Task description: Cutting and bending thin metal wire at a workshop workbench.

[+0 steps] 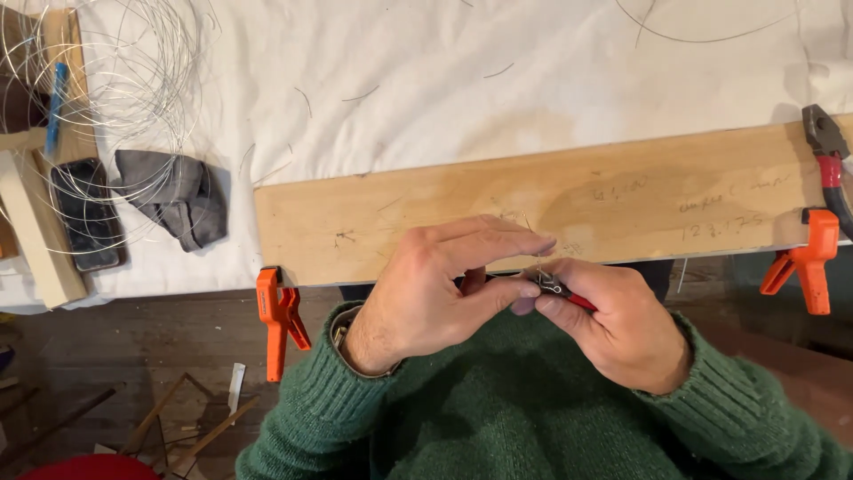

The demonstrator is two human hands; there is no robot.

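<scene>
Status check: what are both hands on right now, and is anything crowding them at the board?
Right hand grips small red-handled pliers. Left hand pinches thin wire at the plier tips. Wooden board clamped just beyond the hands; nothing between.

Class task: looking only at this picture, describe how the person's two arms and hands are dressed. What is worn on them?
Both arms wear a thick green knitted sweater with ribbed cuffs. At the left cuff a tan inner collar-like layer peeks out. The left hand and right hand are bare: no gloves, and no rings or watch visible.

Dark rectangular phone (85, 213) with black screen, far left on white cloth, under loose wire coils (115, 80).
</scene>
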